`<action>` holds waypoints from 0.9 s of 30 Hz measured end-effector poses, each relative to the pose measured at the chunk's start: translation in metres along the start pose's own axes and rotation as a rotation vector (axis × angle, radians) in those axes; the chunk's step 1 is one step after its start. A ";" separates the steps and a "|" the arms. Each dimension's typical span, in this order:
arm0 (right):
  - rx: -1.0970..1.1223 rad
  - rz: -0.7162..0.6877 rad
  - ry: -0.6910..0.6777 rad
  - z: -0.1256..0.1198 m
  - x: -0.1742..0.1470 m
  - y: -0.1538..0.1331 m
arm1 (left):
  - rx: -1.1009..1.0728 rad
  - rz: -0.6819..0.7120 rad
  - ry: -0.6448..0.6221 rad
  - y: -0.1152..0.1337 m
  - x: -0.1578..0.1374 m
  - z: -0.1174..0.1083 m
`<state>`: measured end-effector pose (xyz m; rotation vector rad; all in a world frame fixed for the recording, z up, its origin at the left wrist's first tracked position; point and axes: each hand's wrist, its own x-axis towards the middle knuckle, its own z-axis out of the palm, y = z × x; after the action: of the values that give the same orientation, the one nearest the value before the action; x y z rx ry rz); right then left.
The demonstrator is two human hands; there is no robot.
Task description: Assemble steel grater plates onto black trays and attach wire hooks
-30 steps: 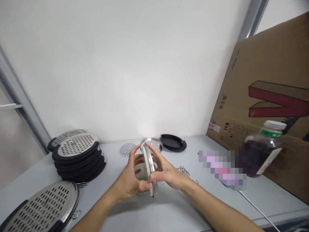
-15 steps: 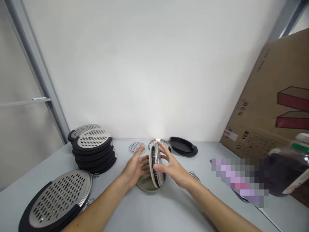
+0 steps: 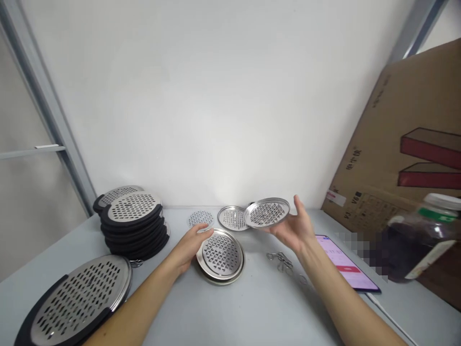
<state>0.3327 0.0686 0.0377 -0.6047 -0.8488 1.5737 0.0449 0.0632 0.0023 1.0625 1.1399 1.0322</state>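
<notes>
A round metal grater disc (image 3: pixel 267 213), its surface covered in raised teeth, is tilted in my right hand (image 3: pixel 293 229). The fingers are under it and the thumb stands off to the side. My left hand (image 3: pixel 190 247) curls at the left rim of another round grater disc (image 3: pixel 222 255), which lies in the middle of the table. Beneath that disc the edge of a shallow beige round piece (image 3: pixel 225 282) shows. Behind them a third metal disc (image 3: pixel 232 218) and a thin perforated disc (image 3: pixel 200 219) lie flat near the wall.
Black-rimmed graters (image 3: pixel 133 230) are stacked at the left, with more graters (image 3: pixel 84 298) nearer me. Wire clips (image 3: pixel 283 262) lie right of centre. A phone (image 3: pixel 347 264) with a cable, a dark-filled jar (image 3: pixel 421 240) and a large carton (image 3: pixel 406 158) occupy the right.
The discs that stood on edge between my hands are separated. One lies flat on the beige piece by my left hand; my right hand has carried another up and right.
</notes>
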 end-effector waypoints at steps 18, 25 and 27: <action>-0.205 0.072 0.444 0.008 0.022 0.040 | 0.980 0.259 0.026 -0.007 0.010 -0.019; -0.321 0.261 0.410 0.061 0.086 0.069 | 1.011 0.219 0.013 -0.009 0.007 -0.027; -0.347 0.260 0.401 0.069 0.097 0.072 | 1.012 0.209 0.012 -0.010 0.007 -0.027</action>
<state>0.2186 0.1479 0.0296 -1.2770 -0.7601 1.4678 0.0196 0.0710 -0.0114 1.9932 1.6330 0.5746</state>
